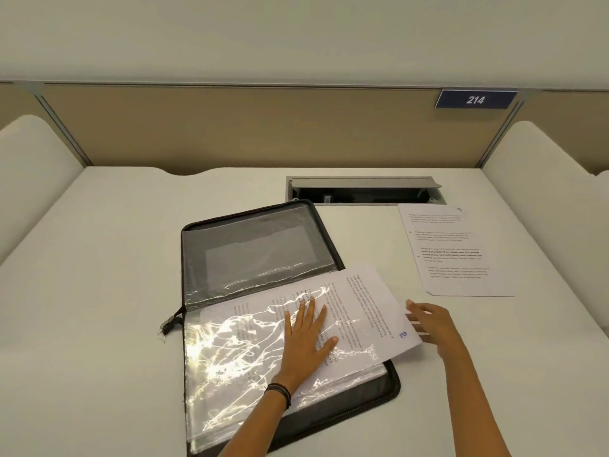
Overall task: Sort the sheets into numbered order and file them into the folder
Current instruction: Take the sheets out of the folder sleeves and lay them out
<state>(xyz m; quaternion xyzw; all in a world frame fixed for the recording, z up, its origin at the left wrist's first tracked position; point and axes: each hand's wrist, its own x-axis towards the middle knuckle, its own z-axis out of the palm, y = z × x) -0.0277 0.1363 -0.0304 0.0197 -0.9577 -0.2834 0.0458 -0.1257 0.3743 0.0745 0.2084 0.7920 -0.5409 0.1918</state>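
The sheet marked 2 lies partly inside a clear sleeve of the open zip folder, its numbered end sticking out past the folder's right side. The left grip is released, pressing palm-down with straight fingers on the sleeve over the sheet; a dark band circles its wrist. The right grip is also released, its straight, blurred fingertips at the sheet's right edge. The folder rests mid-bench. Further right lies a pile of printed sheets, just in front of an open cable hatch. A plate reading 214 hangs on the partition behind.
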